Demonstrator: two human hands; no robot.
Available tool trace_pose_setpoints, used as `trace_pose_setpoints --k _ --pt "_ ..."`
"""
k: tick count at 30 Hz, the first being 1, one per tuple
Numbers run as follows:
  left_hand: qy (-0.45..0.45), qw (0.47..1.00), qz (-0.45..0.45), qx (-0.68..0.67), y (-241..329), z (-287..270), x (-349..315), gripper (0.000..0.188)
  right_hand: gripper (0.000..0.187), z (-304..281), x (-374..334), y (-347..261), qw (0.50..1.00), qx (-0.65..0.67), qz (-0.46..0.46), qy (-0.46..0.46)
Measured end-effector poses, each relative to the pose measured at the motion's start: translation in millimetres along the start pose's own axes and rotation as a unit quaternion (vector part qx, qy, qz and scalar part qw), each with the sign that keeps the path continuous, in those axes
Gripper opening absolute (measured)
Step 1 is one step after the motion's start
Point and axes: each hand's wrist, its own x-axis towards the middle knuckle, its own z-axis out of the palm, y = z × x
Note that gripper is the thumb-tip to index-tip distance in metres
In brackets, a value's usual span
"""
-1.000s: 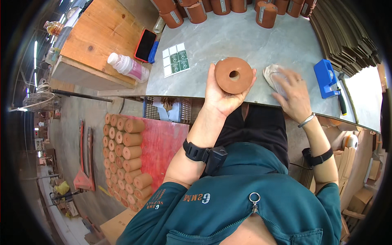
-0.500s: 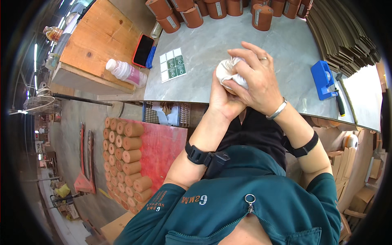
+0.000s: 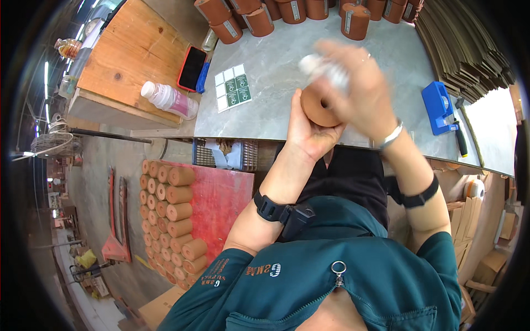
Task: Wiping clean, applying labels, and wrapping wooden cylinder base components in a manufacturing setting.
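Note:
A round reddish-brown clay cylinder [image 3: 316, 110] with a small dark hole in its end face rests in my left hand [image 3: 308, 137], whose fingers and thumb wrap round its sides. Smeared by motion, my right hand [image 3: 367, 91] is just over the cylinder's upper right side and carries a bunched white cloth [image 3: 330, 70]. Part of the end face is hidden behind that hand. Both hands are above the near edge of the grey tabletop [image 3: 270, 105]. A sheet of green and white labels [image 3: 233, 89] lies to their left.
Brown cylinders with pale strips, one of them here [image 3: 354, 23], line the table's back. Flat cardboard pieces [image 3: 461, 47] are stacked at right, near a blue tape dispenser [image 3: 438, 107]. Left are a bottle [image 3: 168, 99] and phone [image 3: 193, 67]. More clay cylinders [image 3: 179, 194] fill a red board [image 3: 221, 198].
My right hand has lifted off to the upper right with the white cloth, uncovering the clay cylinder's end face. My left hand still holds the cylinder, at nearly the same place.

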Motion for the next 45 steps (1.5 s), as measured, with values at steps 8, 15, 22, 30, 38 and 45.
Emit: trace_pose_setpoints --k 8,15,22,30,38,45 --pt "-0.044 0.983 0.058 0.166 6.2 -2.5 13.2 0.059 0.019 -5.5 -35.1 46.6 0.971 0.016 0.233 -0.042" --pt "-0.109 0.799 0.334 0.488 44.2 -25.8 38.4 0.077 0.015 -20.8 -106.7 67.5 0.957 -0.1 0.261 -0.079" --pt "-0.09 0.629 0.376 0.674 47.4 -34.1 29.1 0.093 0.021 -36.1 -115.1 65.2 0.955 -0.09 0.232 -0.162" --pt "-0.191 0.431 0.428 0.771 16.7 -24.6 -64.4 0.07 0.026 -31.0 -69.8 -33.1 0.882 0.238 0.345 -0.215" --pt "-0.016 0.599 0.341 0.724 37.4 -57.2 -77.5 0.006 0.034 -16.8 -83.0 -41.8 0.907 0.156 0.364 -0.145" --pt "-0.025 0.853 0.288 0.434 36.4 -51.3 -77.0 0.007 0.026 -8.1 -77.7 -50.8 0.899 0.204 0.365 -0.135"
